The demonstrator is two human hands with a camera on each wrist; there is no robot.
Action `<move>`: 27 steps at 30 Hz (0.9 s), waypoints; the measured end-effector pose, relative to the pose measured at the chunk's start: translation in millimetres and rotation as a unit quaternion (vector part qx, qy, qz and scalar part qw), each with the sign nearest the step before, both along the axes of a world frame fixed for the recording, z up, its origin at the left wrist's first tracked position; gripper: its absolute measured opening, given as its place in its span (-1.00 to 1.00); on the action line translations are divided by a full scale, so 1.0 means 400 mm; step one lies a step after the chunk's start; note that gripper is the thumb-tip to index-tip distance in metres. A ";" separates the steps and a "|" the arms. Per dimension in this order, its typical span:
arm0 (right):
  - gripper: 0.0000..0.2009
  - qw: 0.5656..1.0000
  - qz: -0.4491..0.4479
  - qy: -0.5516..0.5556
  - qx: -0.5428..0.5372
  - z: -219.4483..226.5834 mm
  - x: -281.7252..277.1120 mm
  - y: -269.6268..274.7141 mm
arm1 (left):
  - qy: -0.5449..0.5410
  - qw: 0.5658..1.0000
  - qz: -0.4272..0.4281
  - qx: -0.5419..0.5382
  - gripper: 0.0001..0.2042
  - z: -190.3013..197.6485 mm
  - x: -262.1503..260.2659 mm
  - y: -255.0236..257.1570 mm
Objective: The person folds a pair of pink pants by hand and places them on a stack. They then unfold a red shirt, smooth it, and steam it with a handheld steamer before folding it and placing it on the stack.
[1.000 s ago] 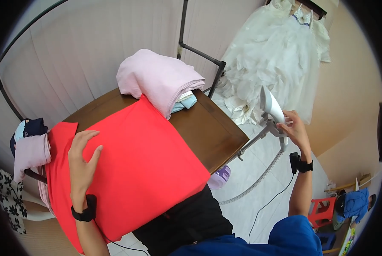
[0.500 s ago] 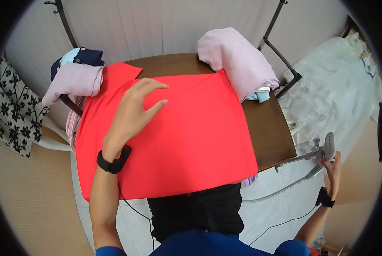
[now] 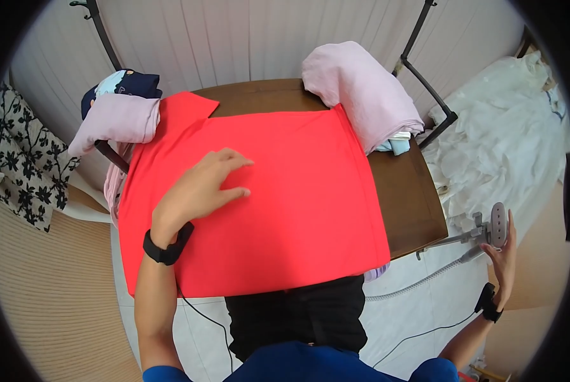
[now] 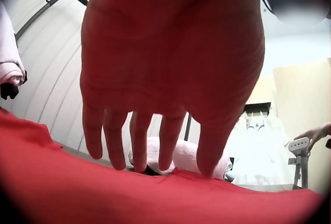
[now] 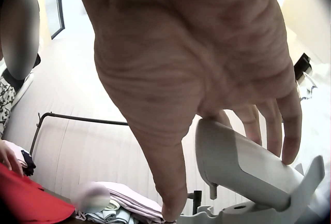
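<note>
A red cloth (image 3: 297, 210) lies spread over the brown table (image 3: 409, 204) and hangs past its front edge. My left hand (image 3: 192, 194) hovers close over the cloth, palm down, fingers extended and thumb apart. Off the table's right side, a grey and white garment steamer head (image 3: 499, 224) sits at its stand's bracket (image 3: 477, 230). My right hand (image 3: 502, 264) is at the steamer head, fingers straight behind it. The right wrist view shows the thumb (image 5: 173, 193) spread away from the steamer head (image 5: 245, 164), and the fingers loosely extended at its far side.
Folded pink cloth (image 3: 361, 92) rests at the table's back right, with smaller folded cloths under it. More folded clothes (image 3: 120, 118) lie at the left on a dark metal frame (image 3: 103, 38). White gowns (image 3: 488, 121) hang at the right. A ribbed hose (image 3: 418, 283) runs below the steamer.
The head view has swung right to left across the scene, bringing the table to the middle. My left hand has come lower over the red cloth. My right hand's fingers have straightened at the steamer head.
</note>
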State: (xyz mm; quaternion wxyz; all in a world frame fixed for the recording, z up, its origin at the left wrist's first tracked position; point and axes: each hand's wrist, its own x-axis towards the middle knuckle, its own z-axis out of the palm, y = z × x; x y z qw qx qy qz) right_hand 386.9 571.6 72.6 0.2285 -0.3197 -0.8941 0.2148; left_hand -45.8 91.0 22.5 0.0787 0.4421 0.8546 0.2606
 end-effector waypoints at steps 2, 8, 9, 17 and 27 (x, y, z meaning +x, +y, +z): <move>0.06 1.000 0.005 -0.003 0.008 0.000 0.013 0.011 | -0.026 0.996 -0.046 -0.074 -0.44 -0.019 -0.002 -0.014; -0.08 0.999 0.037 0.030 0.009 -0.011 0.005 0.015 | -0.041 0.991 -0.059 -0.110 -0.35 -0.076 0.002 -0.046; -0.12 0.997 0.012 0.028 0.065 -0.001 -0.007 0.008 | -0.040 0.992 -0.067 -0.101 -0.35 -0.082 0.005 -0.041; -0.20 0.979 0.186 -0.032 0.077 0.052 -0.259 -0.288 | 0.030 0.982 -0.032 -0.184 -0.28 -0.083 0.072 0.064; -0.13 0.848 0.468 -0.247 -0.023 -0.101 -0.513 -0.484 | 0.059 0.980 0.000 -0.191 -0.19 -0.139 0.139 0.248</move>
